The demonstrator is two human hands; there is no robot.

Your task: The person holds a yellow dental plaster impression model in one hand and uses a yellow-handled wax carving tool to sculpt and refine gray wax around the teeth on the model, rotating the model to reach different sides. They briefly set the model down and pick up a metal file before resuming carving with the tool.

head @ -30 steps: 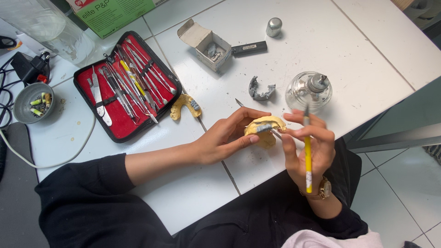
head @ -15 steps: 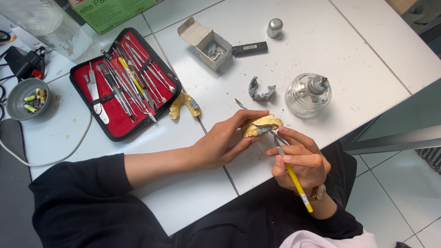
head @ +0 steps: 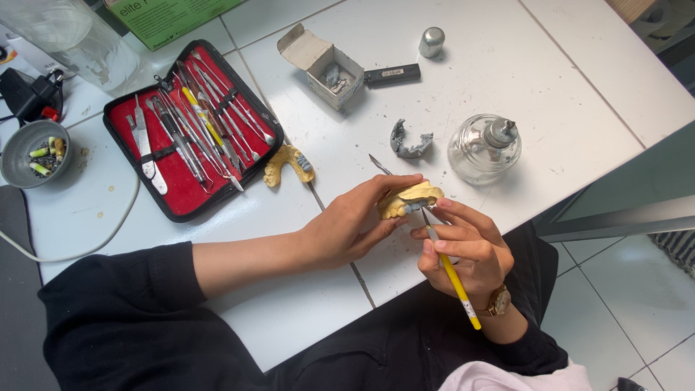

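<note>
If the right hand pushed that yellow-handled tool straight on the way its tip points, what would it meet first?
The right hand aims the yellow-handled tool up and left, and its tip is already at the yellow dental cast held by the left hand. It would press into that cast first; the exact contact depth is unclear.

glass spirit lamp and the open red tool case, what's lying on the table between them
In the head view, a grey arch-shaped piece near the lamp, and a yellow dental cast beside the case.

Yellow dental cast (head: 407, 199) held above table edge; yellow-handled tool (head: 450, 269) tip touching it.
</note>
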